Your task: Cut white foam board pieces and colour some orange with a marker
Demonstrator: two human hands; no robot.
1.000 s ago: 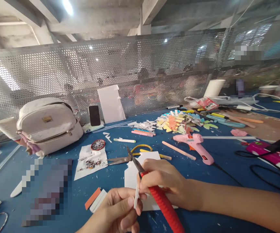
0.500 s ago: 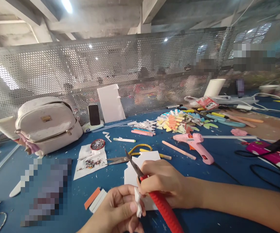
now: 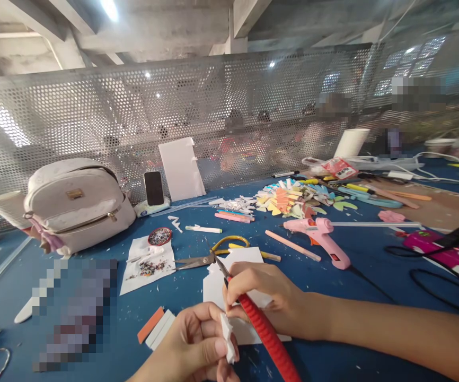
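My left hand [image 3: 200, 339] pinches a small folded white paper piece [image 3: 227, 338] between thumb and fingers. Close beside it, my right hand [image 3: 263, 297] is closed around a tool with a red ribbed handle [image 3: 267, 335] and a dark pointed metal tip [image 3: 222, 267], resembling pliers. The tip points up and away from the paper piece; the right fingertips are near the piece's upper end, and whether they touch it I cannot tell. Under both hands lie white paper sheets [image 3: 247, 257]. Yellow-handled scissors [image 3: 197, 261] rest just beyond them.
A pink glue gun [image 3: 320, 236] lies to the right, before a heap of coloured paper pieces [image 3: 293, 199]. Orange and white strips [image 3: 152, 324] sit by my left hand. Farther back are a pale backpack [image 3: 78, 204], a phone [image 3: 153, 188] and a perforated metal screen [image 3: 134, 116].
The tool in my right hand has swung slightly, its tip shifting right and a little down. My right fingers have shifted on it. The white paper piece has moved slightly down.
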